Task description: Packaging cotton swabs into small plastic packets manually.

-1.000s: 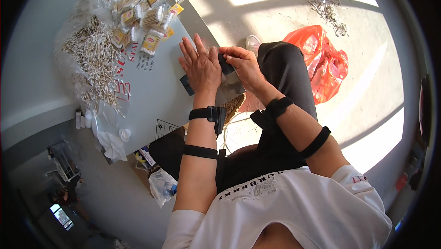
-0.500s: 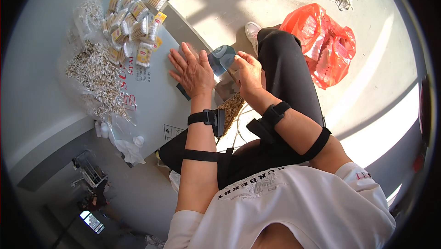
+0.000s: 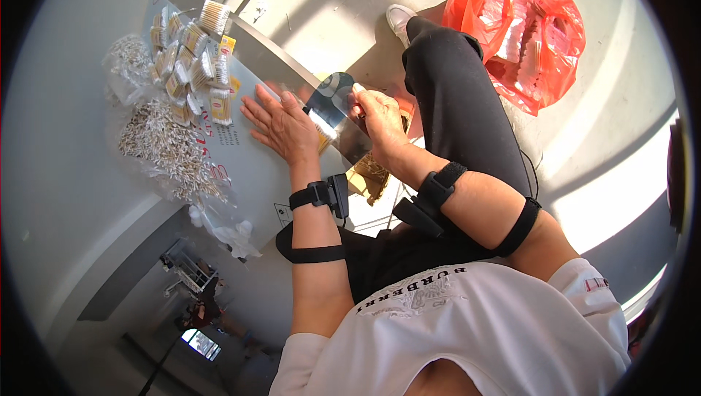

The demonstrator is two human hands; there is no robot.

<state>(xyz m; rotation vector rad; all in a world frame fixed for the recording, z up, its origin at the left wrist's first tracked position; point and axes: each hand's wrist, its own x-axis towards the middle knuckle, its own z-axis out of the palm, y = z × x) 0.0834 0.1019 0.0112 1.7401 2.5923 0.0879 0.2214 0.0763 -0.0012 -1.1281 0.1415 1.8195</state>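
Observation:
My left hand (image 3: 281, 126) is spread open over the grey table edge, palm down, fingers pointing away. My right hand (image 3: 382, 122) has its thumb and fingers pinched on the edge of a clear, dark-looking plastic packet (image 3: 332, 100). A bundle of cotton swabs (image 3: 322, 128) shows beside my left thumb, at the packet; whether it lies inside the packet I cannot tell. Left of my left hand is a heap of filled cotton swab packs (image 3: 191, 60), with yellow labels. Nearer me lies a big pile of loose cotton swabs (image 3: 164, 140) on clear plastic.
The pale table (image 3: 252, 170) has a raised grey rim on its far side. A red plastic bag (image 3: 537, 93) full of packs stands on the floor to the right, beyond my knee. A brown woven or cardboard container (image 3: 371, 181) sits below my hands.
The swab bundle has come into view beside my left thumb. Both hands have shifted slightly left, and the view has tilted. The right hand keeps its pinch on the packet.

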